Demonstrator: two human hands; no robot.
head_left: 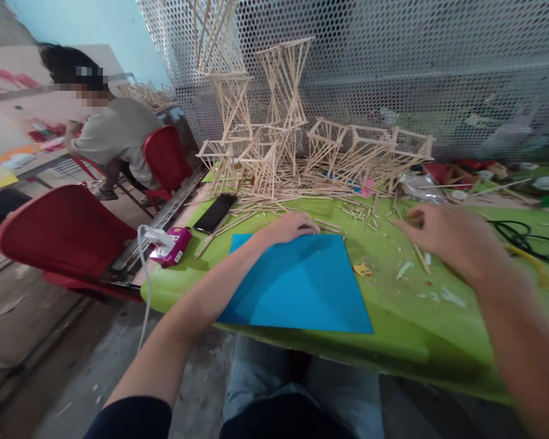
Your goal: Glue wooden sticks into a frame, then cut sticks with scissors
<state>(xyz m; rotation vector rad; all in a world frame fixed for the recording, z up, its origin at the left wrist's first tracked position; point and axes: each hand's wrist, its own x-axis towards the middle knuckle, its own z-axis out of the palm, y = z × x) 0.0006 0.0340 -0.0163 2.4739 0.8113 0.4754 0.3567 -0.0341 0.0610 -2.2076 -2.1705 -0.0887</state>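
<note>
A sheet of blue paper [302, 286] lies flat at the table's front edge. My left hand [297, 227] rests at its far edge, fingers bent loosely downward beside a few short wooden sticks [327, 226]. The fingertips are partly hidden, and no held thing shows. On the right, my right hand [448, 235] hovers over the table, blurred, thumb and forefinger apart. A thin stick [421, 257] lies just below it; whether a finger touches it is unclear.
Stick towers [286, 85] and a heap of loose sticks [302, 177] fill the back, before a perforated metal panel [370, 67]. A phone [216, 212], a purple power strip [171, 247] and black cable [526, 235] flank the paper. A person [119, 131] sits at the left near red chairs [68, 238].
</note>
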